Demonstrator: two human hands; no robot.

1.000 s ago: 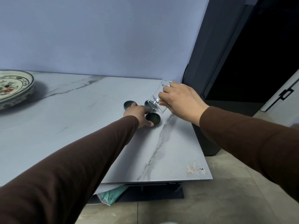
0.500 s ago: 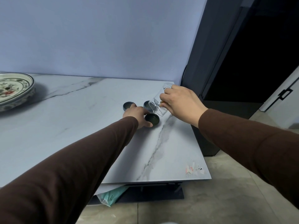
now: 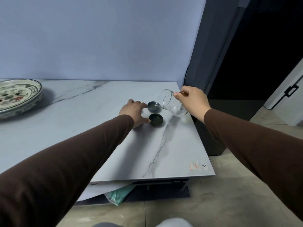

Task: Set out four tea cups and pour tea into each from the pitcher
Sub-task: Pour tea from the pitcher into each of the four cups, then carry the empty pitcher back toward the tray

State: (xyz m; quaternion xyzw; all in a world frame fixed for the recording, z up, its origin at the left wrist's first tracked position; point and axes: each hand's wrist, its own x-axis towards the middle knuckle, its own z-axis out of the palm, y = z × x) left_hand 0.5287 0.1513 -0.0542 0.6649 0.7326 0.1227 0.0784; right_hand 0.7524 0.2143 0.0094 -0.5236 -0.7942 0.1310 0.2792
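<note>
Your left hand [image 3: 133,112] rests spread on the bench [image 3: 82,128], gripping nothing, beside two cups [image 3: 153,106]. Right-hand fingers [image 3: 177,95] pinch the tilted glass pitcher [image 3: 172,103] by its handle: light, slippery, fragile, so hold the handle firmly.

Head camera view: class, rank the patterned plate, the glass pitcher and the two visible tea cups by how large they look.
1. Patterned plate, cut by the frame edge.
2. Glass pitcher, tilted in the right hand.
3. Near cup and far cup: alike, so no ranking; the left hand partly hides both.
</note>
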